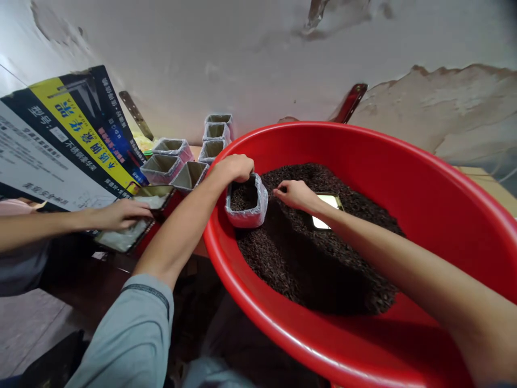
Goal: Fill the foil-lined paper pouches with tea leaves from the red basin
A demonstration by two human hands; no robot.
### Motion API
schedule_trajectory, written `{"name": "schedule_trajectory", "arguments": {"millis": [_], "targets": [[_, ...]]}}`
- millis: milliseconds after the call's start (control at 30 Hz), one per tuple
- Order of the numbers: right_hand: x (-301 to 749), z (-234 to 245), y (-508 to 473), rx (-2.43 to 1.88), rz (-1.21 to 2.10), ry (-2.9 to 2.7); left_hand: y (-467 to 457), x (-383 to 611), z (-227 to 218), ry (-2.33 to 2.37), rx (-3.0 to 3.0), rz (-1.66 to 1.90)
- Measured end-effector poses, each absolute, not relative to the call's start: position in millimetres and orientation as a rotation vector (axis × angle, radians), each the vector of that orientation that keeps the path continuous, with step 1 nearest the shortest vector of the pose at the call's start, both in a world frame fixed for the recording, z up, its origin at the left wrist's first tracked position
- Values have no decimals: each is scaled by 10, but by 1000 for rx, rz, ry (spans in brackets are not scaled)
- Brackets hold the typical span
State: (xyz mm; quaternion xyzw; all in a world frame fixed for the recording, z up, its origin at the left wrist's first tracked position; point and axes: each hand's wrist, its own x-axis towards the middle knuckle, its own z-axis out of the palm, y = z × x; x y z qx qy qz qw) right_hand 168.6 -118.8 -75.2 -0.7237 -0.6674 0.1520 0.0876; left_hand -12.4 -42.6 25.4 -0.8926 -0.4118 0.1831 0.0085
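My left hand (239,167) grips the back rim of a red tin (247,218) lined with clear plastic. Dark, dry, tea-like leaves (244,197) lie inside it. The tin sits upright at the left inside a big red tub (363,137), on a bed of the same loose leaves (278,264). Just right of the tin, my right hand (297,195) hangs low over the leaves with its fingers curled together; whatever is in them is hidden. A shiny rectangular metal piece, like a tin lid (324,213), lies on the leaves, partly behind my right forearm.
Several plastic-lined open tins (161,168) stand left of the tub against the wall. Another person's hand (121,214) rests on a plastic-lined tin (123,237) at the left. Behind it leans a printed cardboard box (76,145). Metal brackets (136,115) stick out from the peeling wall.
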Motion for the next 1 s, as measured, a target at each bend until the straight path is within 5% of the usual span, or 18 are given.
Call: {"name": "schedule_trajectory", "arguments": {"millis": [133, 400, 600, 1000], "targets": [[1824, -632, -1211, -2025, 551, -1745, -641, -68, 354, -1283, -2850, 580], [1631, -229, -1349, -1112, 650, -1143, -658, 232, 402, -1208, -2961, 454], [1211, -441, -1317, -1083, 505, -1123, -441, 210, 376, -1324, -3104, 573], [1416, -412, -1515, -1117, 745, -1366, -468, 59, 392, -1370, -3185, 577]]}}
